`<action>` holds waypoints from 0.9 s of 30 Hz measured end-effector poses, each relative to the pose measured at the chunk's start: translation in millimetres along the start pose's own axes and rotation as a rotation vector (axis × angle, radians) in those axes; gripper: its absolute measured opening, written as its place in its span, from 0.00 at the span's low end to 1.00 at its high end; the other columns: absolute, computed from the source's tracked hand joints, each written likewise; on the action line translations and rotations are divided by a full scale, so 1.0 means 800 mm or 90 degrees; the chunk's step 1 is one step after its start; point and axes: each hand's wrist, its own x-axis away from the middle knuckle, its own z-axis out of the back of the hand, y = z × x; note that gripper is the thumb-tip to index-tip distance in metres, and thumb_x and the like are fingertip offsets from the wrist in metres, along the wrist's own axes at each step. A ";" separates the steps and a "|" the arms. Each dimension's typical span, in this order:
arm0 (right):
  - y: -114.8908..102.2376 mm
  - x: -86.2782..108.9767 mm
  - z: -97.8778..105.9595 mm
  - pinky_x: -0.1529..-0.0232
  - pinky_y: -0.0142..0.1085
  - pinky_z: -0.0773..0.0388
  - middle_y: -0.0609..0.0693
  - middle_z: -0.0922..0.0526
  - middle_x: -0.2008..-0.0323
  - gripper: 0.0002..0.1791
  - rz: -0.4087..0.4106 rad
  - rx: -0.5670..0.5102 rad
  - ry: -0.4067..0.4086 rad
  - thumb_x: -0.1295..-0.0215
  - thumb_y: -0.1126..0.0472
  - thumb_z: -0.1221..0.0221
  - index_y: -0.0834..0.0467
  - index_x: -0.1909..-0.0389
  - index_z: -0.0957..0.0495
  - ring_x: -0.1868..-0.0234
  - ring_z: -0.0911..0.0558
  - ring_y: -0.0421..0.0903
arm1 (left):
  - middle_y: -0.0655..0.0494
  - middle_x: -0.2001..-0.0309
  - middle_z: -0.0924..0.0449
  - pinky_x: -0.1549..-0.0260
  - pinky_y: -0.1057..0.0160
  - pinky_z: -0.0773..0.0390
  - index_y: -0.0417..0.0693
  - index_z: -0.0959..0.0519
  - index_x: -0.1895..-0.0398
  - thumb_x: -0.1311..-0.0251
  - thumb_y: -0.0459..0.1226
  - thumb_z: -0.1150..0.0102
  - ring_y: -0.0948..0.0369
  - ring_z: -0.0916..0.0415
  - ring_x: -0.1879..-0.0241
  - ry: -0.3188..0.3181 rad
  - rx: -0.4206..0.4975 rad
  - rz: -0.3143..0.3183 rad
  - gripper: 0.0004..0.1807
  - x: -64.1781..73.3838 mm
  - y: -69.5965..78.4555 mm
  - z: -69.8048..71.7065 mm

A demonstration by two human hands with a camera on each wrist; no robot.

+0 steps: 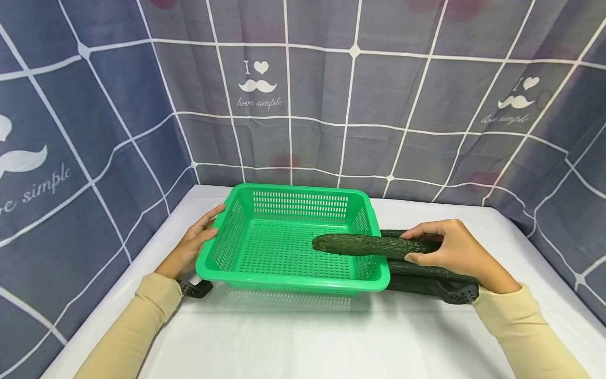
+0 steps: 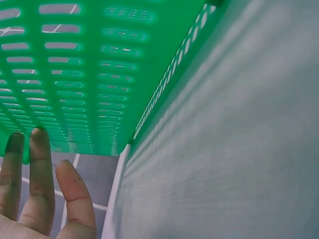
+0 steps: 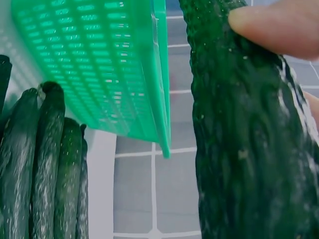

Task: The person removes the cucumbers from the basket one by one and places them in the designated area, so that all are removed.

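Note:
My right hand [image 1: 454,247] pinches a long dark green cucumber [image 1: 355,245] near its right part, thumb on one side and fingers on the other. The cucumber's free end reaches over the right rim of a green plastic basket [image 1: 293,284]. Close up in the right wrist view, the cucumber [image 3: 244,129] has bumpy, glossy skin. At the basket's left side, my left hand [image 1: 191,245] rests with extended fingers against the wall. The left wrist view shows fingertips [image 2: 39,137] at the slotted wall. Inside, the slotted floor of the basket shows bare.
Several more cucumbers [image 3: 47,159] lie side by side on the white table [image 1: 284,342], right beside the basket and partly under the right hand. A grey checked curtain [image 1: 317,89] encloses the back and both sides.

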 end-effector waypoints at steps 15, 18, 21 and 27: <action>0.017 0.050 0.022 0.57 0.18 0.22 0.31 0.10 0.60 0.22 -0.021 0.031 0.018 0.54 0.71 0.17 0.53 0.57 0.07 0.59 0.13 0.28 | 0.59 0.29 0.32 0.46 0.66 0.16 0.64 0.40 0.14 0.14 0.35 0.59 0.64 0.22 0.39 -0.022 0.018 -0.001 0.31 0.002 -0.006 0.007; 0.022 0.061 0.025 0.58 0.18 0.22 0.31 0.10 0.60 0.23 -0.026 0.024 0.022 0.55 0.72 0.18 0.53 0.56 0.07 0.59 0.13 0.28 | 0.58 0.30 0.31 0.46 0.66 0.16 0.66 0.38 0.15 0.14 0.35 0.58 0.64 0.21 0.40 -0.025 0.033 -0.001 0.30 0.002 -0.006 0.007; 0.028 0.072 0.027 0.58 0.18 0.21 0.32 0.10 0.60 0.24 -0.025 0.004 0.027 0.56 0.75 0.19 0.53 0.56 0.07 0.60 0.13 0.29 | 0.57 0.31 0.30 0.47 0.65 0.15 0.67 0.37 0.16 0.14 0.34 0.57 0.64 0.21 0.41 -0.026 0.044 -0.001 0.29 0.001 -0.005 0.005; 0.046 0.091 0.034 0.56 0.18 0.21 0.32 0.10 0.58 0.27 -0.022 -0.024 0.021 0.57 0.78 0.20 0.51 0.56 0.07 0.57 0.14 0.28 | 0.57 0.31 0.30 0.47 0.65 0.15 0.65 0.37 0.16 0.14 0.34 0.57 0.63 0.20 0.41 -0.029 0.046 -0.002 0.30 0.001 -0.002 0.004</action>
